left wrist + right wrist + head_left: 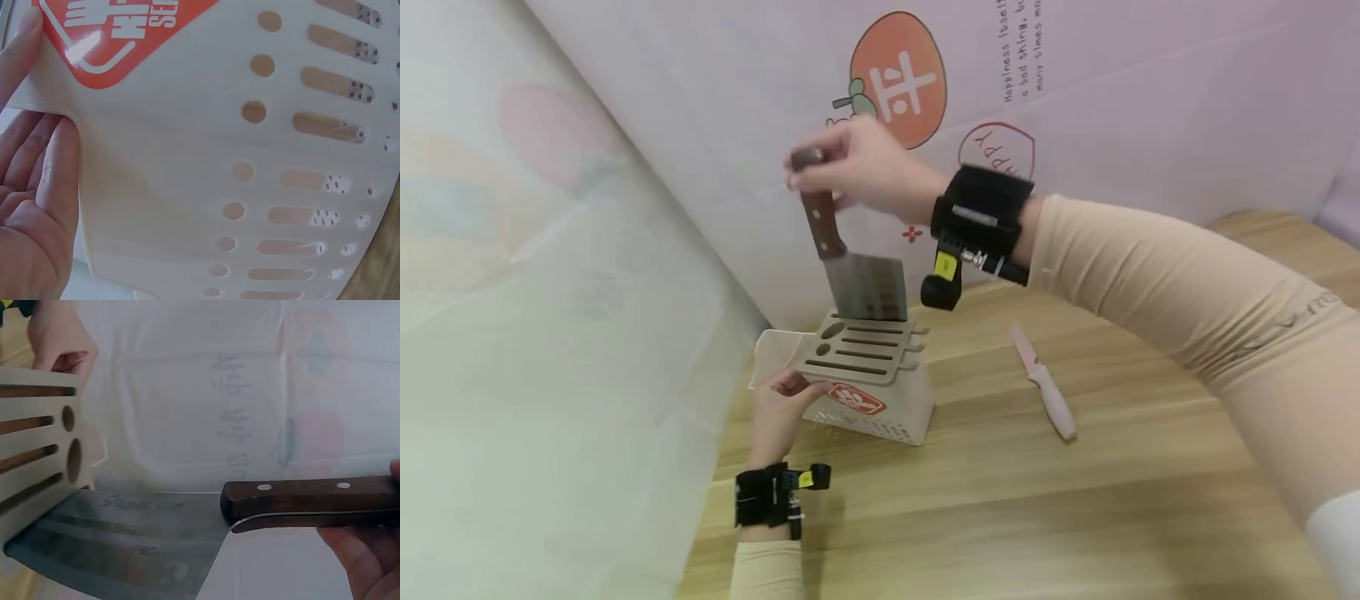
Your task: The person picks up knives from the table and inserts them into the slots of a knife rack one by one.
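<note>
My right hand (857,162) grips the dark wooden handle of a cleaver (868,283), which points blade down. The end of the blade meets the rearmost slot in the top of a beige knife holder (917,408); how far it is inside is hard to tell. In the right wrist view the broad blade (137,540) lies against the slotted top, and part of the right hand (365,562) shows under the handle. My left hand (782,408) pinches the holder's near left edge. The left wrist view shows that hand (37,194) with its thumb beside the red label.
A pink knife (1052,400) lies on the wooden table (1000,500) to the right of the holder. Small hooks (916,346) stick out from the holder's right side. Printed cloth (760,125) hangs behind, and a pale sheet (587,375) borders the left.
</note>
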Action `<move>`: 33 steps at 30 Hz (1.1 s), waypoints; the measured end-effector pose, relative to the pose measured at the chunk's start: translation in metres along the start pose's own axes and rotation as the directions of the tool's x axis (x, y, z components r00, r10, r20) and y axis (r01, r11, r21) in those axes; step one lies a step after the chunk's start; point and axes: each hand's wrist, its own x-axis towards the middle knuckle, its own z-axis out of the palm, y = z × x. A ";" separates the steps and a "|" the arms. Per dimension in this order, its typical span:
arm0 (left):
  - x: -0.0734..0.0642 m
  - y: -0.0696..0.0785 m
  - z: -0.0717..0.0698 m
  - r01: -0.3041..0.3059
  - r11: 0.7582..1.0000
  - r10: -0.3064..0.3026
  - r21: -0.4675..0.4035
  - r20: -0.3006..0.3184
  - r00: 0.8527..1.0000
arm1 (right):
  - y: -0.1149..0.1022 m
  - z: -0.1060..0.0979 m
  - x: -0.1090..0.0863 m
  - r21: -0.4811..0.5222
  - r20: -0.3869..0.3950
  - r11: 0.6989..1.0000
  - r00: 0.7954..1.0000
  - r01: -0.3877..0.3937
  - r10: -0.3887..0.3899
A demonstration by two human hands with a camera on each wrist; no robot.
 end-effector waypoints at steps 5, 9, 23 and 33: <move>-0.001 0.003 0.001 0.013 1.000 -0.013 -0.012 0.018 1.000 | 0.047 0.022 0.006 -0.066 0.016 0.988 0.990 -0.136 0.138; 0.002 -0.010 0.000 0.037 0.999 -0.037 -0.018 0.009 0.999 | 0.077 0.036 0.005 -0.128 0.030 0.969 0.976 -0.211 0.216; 0.006 -0.025 -0.005 0.006 0.996 -0.007 -0.086 -0.006 1.000 | 0.097 0.035 -0.006 -0.253 0.103 0.959 0.982 -0.130 0.160; 0.006 -0.028 -0.002 0.010 0.993 -0.013 -0.113 -0.019 1.000 | 0.124 -0.003 -0.069 -0.723 0.423 0.603 0.906 0.336 0.003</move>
